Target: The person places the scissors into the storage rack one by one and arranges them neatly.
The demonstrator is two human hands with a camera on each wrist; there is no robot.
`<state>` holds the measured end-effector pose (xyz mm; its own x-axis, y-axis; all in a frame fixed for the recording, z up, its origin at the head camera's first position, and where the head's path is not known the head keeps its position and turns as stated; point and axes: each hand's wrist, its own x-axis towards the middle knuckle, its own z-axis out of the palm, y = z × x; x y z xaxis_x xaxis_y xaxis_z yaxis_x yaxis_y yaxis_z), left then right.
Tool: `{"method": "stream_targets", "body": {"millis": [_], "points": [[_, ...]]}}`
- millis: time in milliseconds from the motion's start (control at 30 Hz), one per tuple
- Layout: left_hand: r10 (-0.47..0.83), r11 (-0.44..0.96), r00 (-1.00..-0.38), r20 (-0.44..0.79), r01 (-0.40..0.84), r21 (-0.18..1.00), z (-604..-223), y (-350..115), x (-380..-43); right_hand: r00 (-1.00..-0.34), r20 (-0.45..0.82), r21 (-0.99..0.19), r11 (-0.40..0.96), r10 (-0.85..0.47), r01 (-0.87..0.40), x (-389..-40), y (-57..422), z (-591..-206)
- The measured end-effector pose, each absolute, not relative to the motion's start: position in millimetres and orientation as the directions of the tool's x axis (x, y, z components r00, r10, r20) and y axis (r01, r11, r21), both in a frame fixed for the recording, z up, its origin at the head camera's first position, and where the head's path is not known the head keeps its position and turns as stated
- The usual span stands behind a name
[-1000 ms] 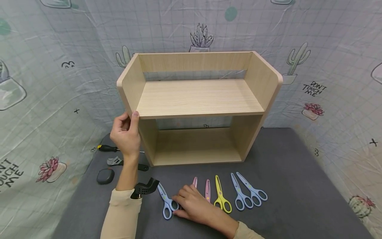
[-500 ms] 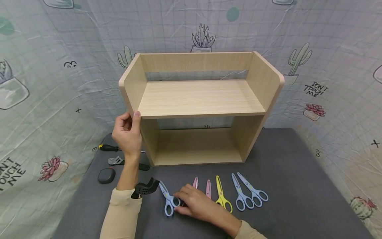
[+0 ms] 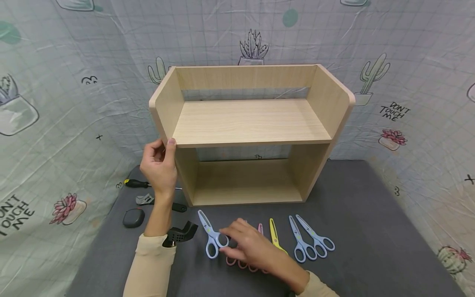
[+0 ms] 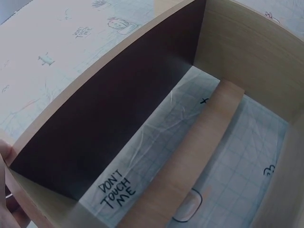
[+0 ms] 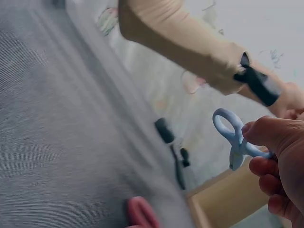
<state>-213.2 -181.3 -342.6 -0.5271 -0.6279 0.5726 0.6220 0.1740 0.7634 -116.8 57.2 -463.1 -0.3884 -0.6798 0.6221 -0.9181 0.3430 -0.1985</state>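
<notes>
In the head view a two-tier light wooden shelf stands on the grey table. My left hand holds the front edge of its left side, thumb at the board between the tiers. The left wrist view looks into the shelf, a crossbar spanning its back. Blue scissors are pinched at one handle loop by my right hand. The right wrist view shows these blue scissors raised off the table between thumb and fingers. Pink scissors lie partly hidden beneath my right hand.
Yellow scissors and two more blue scissors lie to the right on the grey table. Left of the shelf are a screwdriver, an adjustable wrench and a rounded dark object. Printed cloth hangs behind.
My right hand has lifted the blue scissors and moved slightly up and right with them, uncovering pink handle loops below. My left hand keeps its hold on the shelf.
</notes>
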Motion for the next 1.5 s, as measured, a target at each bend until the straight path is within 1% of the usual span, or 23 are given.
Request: {"method": "stream_targets", "body": {"millis": [100, 233, 500, 933, 1133, 1367, 1500], "points": [[-0.616, 0.171, -0.533, 0.580, 0.628, 0.759, -342, -182, -212, -0.365, 0.663, -0.177, 0.337, -0.654, -0.925, -117, 60, -453], [-0.611, 0.169, -0.542, 0.577, 0.623, 0.764, -342, -181, -212, -0.344, 0.705, -0.180, 0.313, -0.620, -0.932, -118, 64, -439], [-0.602, 0.190, -0.541, 0.588, 0.618, 0.763, -342, -182, -211, -0.349, 0.731, -0.203, 0.301, -0.587, -0.932, -115, 72, -413], [-0.601, 0.178, -0.545, 0.584, 0.621, 0.763, -343, -183, -209, -0.281, 0.820, -0.153, 0.281, -0.499, -0.947, -120, 78, -376], [-0.583, 0.199, -0.528, 0.617, 0.644, 0.739, -345, -184, -211, -0.282, 0.835, -0.152, 0.295, -0.472, -0.943, -126, 78, -365], [-0.580, 0.194, -0.536, 0.614, 0.642, 0.742, -344, -184, -211, -0.261, 0.859, -0.146, 0.279, -0.440, -0.949, -139, 74, -349], [-0.579, 0.194, -0.534, 0.616, 0.643, 0.741, -345, -184, -211, -0.264, 0.865, -0.145, 0.293, -0.426, -0.945, -146, 72, -340]]}}
